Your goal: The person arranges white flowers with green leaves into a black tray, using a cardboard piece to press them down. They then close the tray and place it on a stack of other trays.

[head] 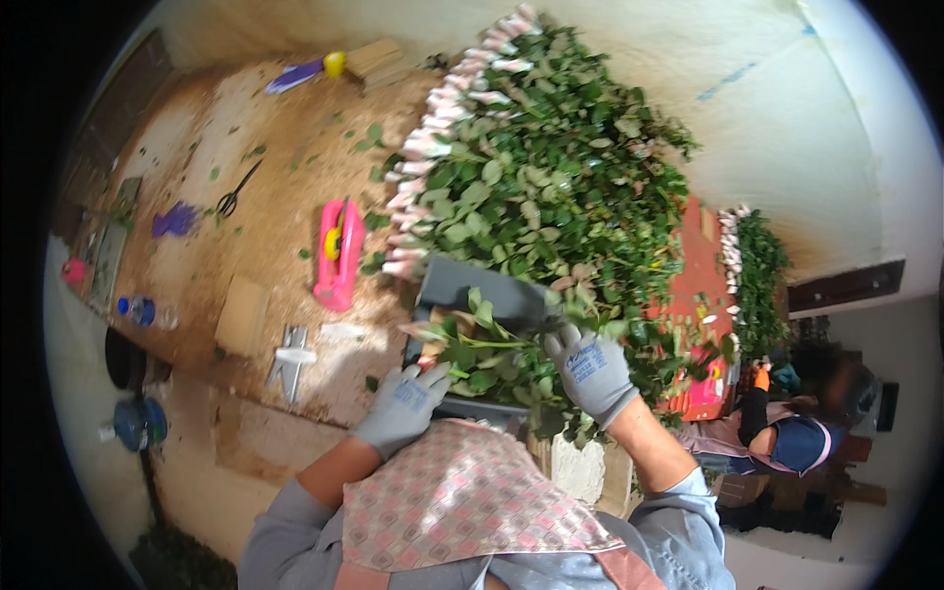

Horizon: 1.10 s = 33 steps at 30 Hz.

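Note:
My left hand (405,404), in a grey glove, is at the near left end of a black tray-like holder (483,291). Its fingertips touch a pinkish flower head (428,360) there; how firmly they close is hard to see. My right hand (592,372), gloved the same way, closes around leafy stems (509,343) lying across the holder, its fingertips partly hidden among leaves. Beyond the holder, a large heap of leafy flower bunches (531,177) has its pale pink-and-white wrapped ends (424,144) lined up on the left.
On the wooden table (280,162) lie a pink tape dispenser (339,258), black scissors (230,200), a grey tool (293,361), cardboard (242,316), a purple glove (175,219) and a bottle (139,310). At right, a person in a cap (800,442) works beside more bunches (759,284).

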Each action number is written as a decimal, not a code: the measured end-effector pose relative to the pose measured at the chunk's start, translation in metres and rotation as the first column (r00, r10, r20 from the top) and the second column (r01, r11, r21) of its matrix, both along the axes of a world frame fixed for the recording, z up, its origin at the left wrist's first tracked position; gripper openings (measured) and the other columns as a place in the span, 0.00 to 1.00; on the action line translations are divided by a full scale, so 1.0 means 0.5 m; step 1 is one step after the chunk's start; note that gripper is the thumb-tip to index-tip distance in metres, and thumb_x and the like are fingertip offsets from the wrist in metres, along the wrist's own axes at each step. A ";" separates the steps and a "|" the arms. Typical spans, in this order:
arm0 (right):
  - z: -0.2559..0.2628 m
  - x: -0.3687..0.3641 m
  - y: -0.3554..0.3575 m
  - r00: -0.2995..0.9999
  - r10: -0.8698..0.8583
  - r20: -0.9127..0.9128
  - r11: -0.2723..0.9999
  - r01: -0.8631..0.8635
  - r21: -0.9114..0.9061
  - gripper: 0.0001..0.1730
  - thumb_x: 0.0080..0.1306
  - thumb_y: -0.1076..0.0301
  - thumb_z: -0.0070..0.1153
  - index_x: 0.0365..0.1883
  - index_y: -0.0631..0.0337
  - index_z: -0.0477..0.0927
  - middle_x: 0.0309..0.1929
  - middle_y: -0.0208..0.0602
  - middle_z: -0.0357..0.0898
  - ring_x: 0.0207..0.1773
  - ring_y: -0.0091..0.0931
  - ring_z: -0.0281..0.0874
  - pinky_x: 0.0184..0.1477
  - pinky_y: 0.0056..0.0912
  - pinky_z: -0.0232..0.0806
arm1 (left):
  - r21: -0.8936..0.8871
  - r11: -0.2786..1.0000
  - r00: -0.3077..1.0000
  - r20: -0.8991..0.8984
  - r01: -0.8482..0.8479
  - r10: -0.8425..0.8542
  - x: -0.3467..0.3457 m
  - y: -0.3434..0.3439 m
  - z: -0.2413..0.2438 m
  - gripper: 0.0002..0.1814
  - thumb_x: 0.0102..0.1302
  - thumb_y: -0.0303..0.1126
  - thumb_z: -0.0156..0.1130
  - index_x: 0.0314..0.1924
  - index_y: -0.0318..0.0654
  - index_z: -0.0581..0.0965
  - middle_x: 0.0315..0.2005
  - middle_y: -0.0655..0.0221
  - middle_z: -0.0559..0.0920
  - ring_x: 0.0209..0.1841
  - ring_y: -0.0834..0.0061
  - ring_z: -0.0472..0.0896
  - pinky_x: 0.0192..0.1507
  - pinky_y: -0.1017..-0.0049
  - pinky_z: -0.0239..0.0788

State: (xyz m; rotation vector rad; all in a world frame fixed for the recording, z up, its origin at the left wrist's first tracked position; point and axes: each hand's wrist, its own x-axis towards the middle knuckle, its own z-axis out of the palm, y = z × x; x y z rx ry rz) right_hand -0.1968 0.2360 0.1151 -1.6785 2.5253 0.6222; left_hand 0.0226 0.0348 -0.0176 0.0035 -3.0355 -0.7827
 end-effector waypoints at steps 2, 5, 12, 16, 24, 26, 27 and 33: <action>-0.128 0.017 0.050 0.982 -0.126 0.144 0.992 0.119 0.052 0.11 0.68 0.69 0.53 0.47 0.55 0.80 0.41 0.44 0.80 0.41 0.39 0.84 0.37 0.47 0.75 | -0.007 1.000 1.000 0.012 0.003 -0.002 0.003 -0.001 -0.001 0.21 0.66 0.34 0.60 0.59 0.44 0.80 0.63 0.70 0.79 0.52 0.62 0.78 0.53 0.58 0.69; -0.235 0.033 0.092 0.958 -0.239 0.156 0.968 0.223 0.114 0.10 0.70 0.68 0.51 0.47 0.56 0.81 0.44 0.46 0.82 0.43 0.41 0.84 0.40 0.48 0.76 | -0.019 1.000 0.997 0.075 0.011 -0.009 0.003 -0.001 0.002 0.20 0.66 0.33 0.60 0.58 0.43 0.80 0.66 0.70 0.78 0.52 0.61 0.78 0.53 0.57 0.70; -0.100 0.099 -0.075 0.952 -0.077 0.297 0.938 0.171 -0.303 0.22 0.66 0.68 0.59 0.59 0.59 0.78 0.44 0.42 0.82 0.44 0.37 0.84 0.42 0.42 0.77 | -0.079 0.997 0.999 0.050 0.017 -0.014 0.006 -0.003 0.007 0.21 0.67 0.33 0.58 0.60 0.44 0.80 0.65 0.68 0.78 0.51 0.61 0.78 0.53 0.59 0.69; -0.231 0.094 -0.172 0.942 0.081 0.326 0.954 0.021 -0.298 0.25 0.68 0.65 0.57 0.63 0.58 0.75 0.44 0.41 0.82 0.44 0.37 0.85 0.42 0.39 0.77 | -0.110 0.990 0.979 0.195 0.086 -0.064 -0.012 -0.006 0.019 0.23 0.67 0.34 0.58 0.62 0.43 0.79 0.63 0.68 0.79 0.50 0.61 0.78 0.51 0.59 0.68; -0.292 0.077 -0.154 0.891 0.171 0.421 0.959 -0.052 -0.280 0.24 0.71 0.66 0.50 0.65 0.57 0.73 0.52 0.45 0.82 0.46 0.38 0.87 0.42 0.42 0.78 | 0.050 0.995 0.985 0.145 0.083 -0.089 -0.010 -0.025 0.042 0.24 0.69 0.40 0.62 0.63 0.42 0.78 0.63 0.66 0.80 0.55 0.59 0.78 0.56 0.58 0.70; -0.289 0.073 -0.150 0.873 0.172 0.456 0.952 -0.028 -0.306 0.25 0.70 0.67 0.52 0.65 0.56 0.72 0.57 0.45 0.81 0.49 0.39 0.87 0.46 0.43 0.79 | 0.211 0.974 0.990 0.091 0.083 -0.104 -0.017 -0.047 0.030 0.27 0.67 0.43 0.67 0.62 0.41 0.78 0.62 0.63 0.80 0.56 0.56 0.78 0.61 0.58 0.71; -0.288 0.069 -0.147 0.858 0.168 0.485 0.953 -0.015 -0.303 0.25 0.70 0.68 0.51 0.66 0.56 0.72 0.56 0.46 0.81 0.49 0.39 0.87 0.46 0.43 0.79 | 0.130 0.989 0.996 0.052 0.064 -0.071 -0.034 -0.058 0.035 0.26 0.66 0.43 0.68 0.62 0.43 0.78 0.60 0.64 0.80 0.54 0.57 0.78 0.58 0.59 0.71; -0.313 0.041 -0.144 0.775 0.176 0.607 0.946 0.038 -0.322 0.25 0.70 0.69 0.51 0.66 0.58 0.72 0.53 0.47 0.83 0.51 0.40 0.86 0.48 0.43 0.79 | -0.233 0.956 0.981 0.121 0.176 -0.151 -0.135 -0.146 0.004 0.14 0.64 0.35 0.66 0.49 0.44 0.82 0.40 0.67 0.81 0.49 0.62 0.79 0.51 0.62 0.70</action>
